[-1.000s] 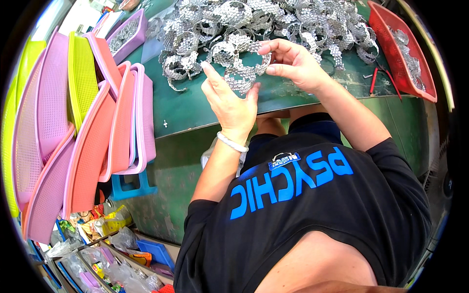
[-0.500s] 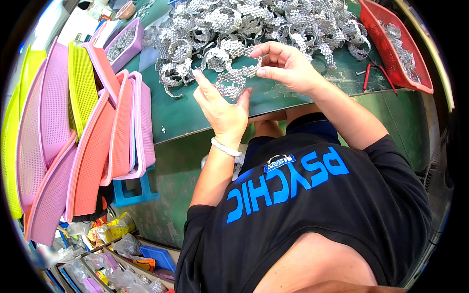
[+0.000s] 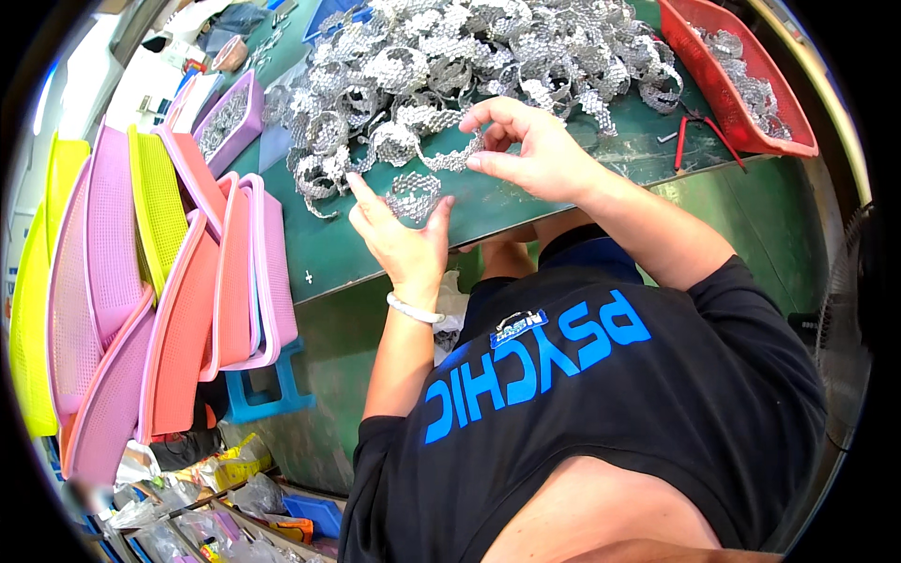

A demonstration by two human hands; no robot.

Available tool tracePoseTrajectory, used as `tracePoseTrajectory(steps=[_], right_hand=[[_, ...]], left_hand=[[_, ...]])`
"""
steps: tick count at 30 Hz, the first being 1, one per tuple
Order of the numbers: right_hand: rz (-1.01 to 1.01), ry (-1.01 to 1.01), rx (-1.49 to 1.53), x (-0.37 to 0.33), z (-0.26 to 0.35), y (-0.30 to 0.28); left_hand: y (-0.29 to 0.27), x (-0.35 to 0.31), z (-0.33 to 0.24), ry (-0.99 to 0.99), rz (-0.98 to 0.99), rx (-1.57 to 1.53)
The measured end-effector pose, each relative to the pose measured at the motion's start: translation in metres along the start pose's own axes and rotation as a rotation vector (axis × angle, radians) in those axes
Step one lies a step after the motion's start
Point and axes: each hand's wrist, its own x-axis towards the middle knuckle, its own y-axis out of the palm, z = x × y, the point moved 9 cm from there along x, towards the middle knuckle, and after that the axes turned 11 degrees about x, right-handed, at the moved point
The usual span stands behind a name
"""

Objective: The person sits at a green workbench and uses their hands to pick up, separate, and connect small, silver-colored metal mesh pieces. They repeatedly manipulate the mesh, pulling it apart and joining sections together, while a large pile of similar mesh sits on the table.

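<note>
A silver band of linked metal scales (image 3: 413,196) stretches between my hands over the green table, its left part curled into a loop. My left hand (image 3: 405,239), with a pale bracelet at the wrist, cradles that loop between its spread thumb and forefinger. The band's other end is pinched by the thumb and fingers of my right hand (image 3: 535,155). Just beyond my fingers lies a big heap of similar silver bands (image 3: 469,56), many of them curled.
A red basket (image 3: 788,145) holding more silver pieces stands at the right, beside red-handled pliers (image 3: 682,141). On the left, a purple basket (image 3: 246,131) contains small metal parts. Several stacked coloured baskets (image 3: 174,328) sit by the table's left edge, near a blue stool (image 3: 267,394).
Both hands have shifted slightly left in the picture, as has the whole scene. The loop sits lower between my left fingers, and the band shows more stretched toward my right hand.
</note>
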Motion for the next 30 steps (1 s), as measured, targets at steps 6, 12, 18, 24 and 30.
tracePoseTrajectory(steps=[6, 12, 18, 24, 30], right_hand=[[-0.024, -0.005, 0.119, -0.004, 0.002, -0.01], [0.016, 0.11, 0.523, -0.005, -0.012, -0.013], [0.07, 0.156, 0.62, -0.006, -0.022, -0.018], [0.087, 0.228, 0.654, -0.011, -0.037, -0.012], [0.114, 0.264, 0.695, -0.014, -0.045, -0.006]], left_hand=[[0.009, -0.001, 0.017, -0.112, 0.065, -0.118], [0.009, -0.003, 0.017, -0.118, 0.065, -0.16], [0.018, -0.002, 0.024, -0.157, 0.077, -0.373], [0.029, -0.003, 0.015, -0.244, 0.164, -0.694], [0.045, -0.012, 0.007, -0.43, 0.37, -1.007]])
